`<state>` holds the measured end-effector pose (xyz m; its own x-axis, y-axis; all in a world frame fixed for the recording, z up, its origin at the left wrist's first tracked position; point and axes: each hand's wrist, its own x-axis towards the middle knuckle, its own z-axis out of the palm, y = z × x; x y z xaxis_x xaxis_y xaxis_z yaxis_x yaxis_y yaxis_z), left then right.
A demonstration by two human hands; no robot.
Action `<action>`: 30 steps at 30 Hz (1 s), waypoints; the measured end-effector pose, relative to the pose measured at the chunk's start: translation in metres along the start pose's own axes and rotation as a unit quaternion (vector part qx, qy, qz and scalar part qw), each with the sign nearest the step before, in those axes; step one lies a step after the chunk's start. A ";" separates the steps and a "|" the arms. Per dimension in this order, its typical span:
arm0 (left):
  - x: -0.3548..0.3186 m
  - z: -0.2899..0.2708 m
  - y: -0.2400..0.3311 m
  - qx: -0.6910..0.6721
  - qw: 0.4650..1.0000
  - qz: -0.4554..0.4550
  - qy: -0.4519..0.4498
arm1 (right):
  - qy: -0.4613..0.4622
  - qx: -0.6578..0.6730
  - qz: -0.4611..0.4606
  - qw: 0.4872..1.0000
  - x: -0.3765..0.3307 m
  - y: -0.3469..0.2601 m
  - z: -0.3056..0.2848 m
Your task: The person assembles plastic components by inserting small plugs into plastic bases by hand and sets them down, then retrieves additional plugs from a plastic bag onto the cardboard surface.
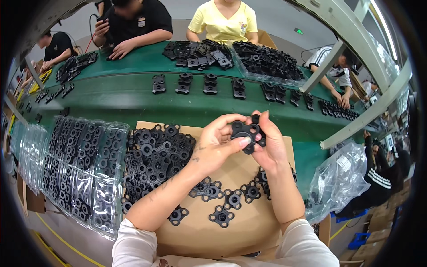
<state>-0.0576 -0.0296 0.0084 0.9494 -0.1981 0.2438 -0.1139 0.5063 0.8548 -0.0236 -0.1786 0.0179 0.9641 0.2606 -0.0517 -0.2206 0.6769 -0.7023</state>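
Observation:
Above the cardboard sheet, both my hands hold a black plastic part with ring-shaped lobes. My left hand grips it from the left, thumb pressed on its face. On the other side, my right hand has its fingers closed around the right edge, thumb pointing up. Whether this is one piece or two stacked ones, I cannot tell. A big heap of similar black parts lies left of my forearms. Several loose ones, such as a four-ringed part, are spread on the cardboard below my hands.
Clear plastic trays filled with black parts stand at the left. A green conveyor belt runs across, carrying spaced black parts. A crumpled clear bag lies at the right, near a slanted metal post. Several people work beyond the belt.

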 end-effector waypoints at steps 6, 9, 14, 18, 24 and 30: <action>0.000 -0.004 -0.003 -0.010 0.999 -0.016 0.028 | -0.021 -0.046 -0.020 0.998 0.002 -0.005 -0.002; 0.002 -0.010 -0.003 -0.025 0.999 -0.019 0.030 | -0.042 -0.004 0.040 0.998 0.003 -0.003 -0.005; 0.003 -0.003 0.001 -0.033 0.998 -0.026 0.045 | -0.031 -0.052 0.016 0.998 0.004 -0.001 -0.006; 0.002 -0.007 0.000 -0.018 0.998 -0.020 0.059 | -0.008 -0.157 -0.011 0.988 0.002 -0.001 -0.007; 0.002 -0.014 -0.007 0.034 0.994 0.001 0.099 | -0.015 -0.333 -0.113 0.936 -0.002 0.011 0.005; -0.002 -0.005 0.002 0.032 0.995 -0.042 0.090 | -0.014 -0.261 -0.100 0.960 0.001 0.010 -0.016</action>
<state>-0.0579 -0.0243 0.0076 0.9926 -0.0817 0.0902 -0.0454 0.4392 0.8972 -0.0221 -0.1825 -0.0009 0.9736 0.1838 0.1356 0.0806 0.2790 -0.9569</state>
